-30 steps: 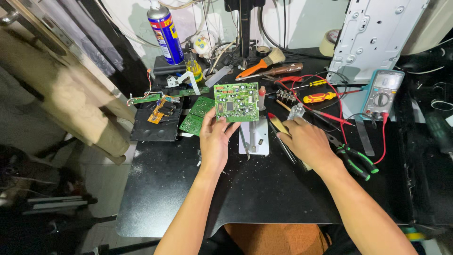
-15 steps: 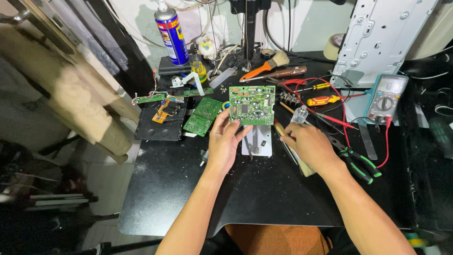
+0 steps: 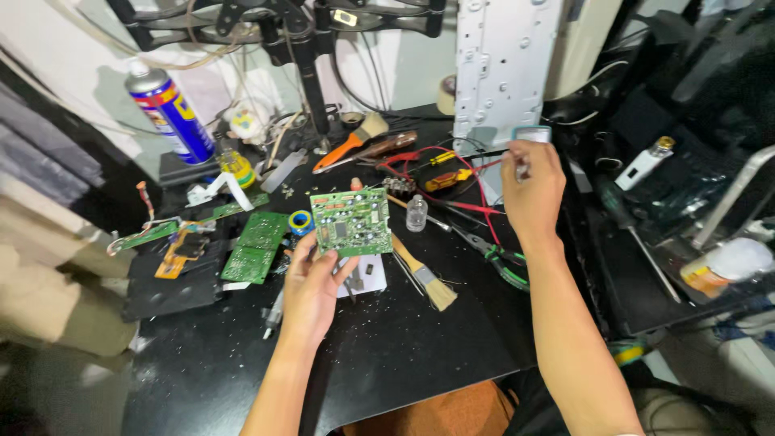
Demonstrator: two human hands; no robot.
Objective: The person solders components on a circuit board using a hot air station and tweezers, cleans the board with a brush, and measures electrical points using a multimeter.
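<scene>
Green circuit board (image 3: 352, 220) is sitting tilted up off the black surface (image 3: 387, 355), near the middle, component side facing the camera. Left hand (image 3: 311, 291) is gripping it by the near-left edge, fingers closed around the lower corner, thumb on the face.

Right hand (image 3: 531, 187) is raised at the far right, grip pinched shut on a small pale object; what it is cannot be told. It is hovering just in front of the teal multimeter (image 3: 533, 136), whose red leads (image 3: 476, 190) are trailing across the surface.

Containers: a small clear bottle (image 3: 416, 213) is standing upright just right of the board, contents not readable. A blue and yellow spray can (image 3: 171, 113) is standing at the far left.

Just beneath the board a white paper (image 3: 367, 274) is lying with small dark parts on it. A brush (image 3: 424, 274) is lying to the right of it, green-handled pliers (image 3: 496, 257) further right. Two more green boards (image 3: 257, 246) are lying to the left.

Against half a second earlier: right hand has left the tools beside the board and lifted toward the multimeter. Left hand is keeping its hold on the board.
</scene>
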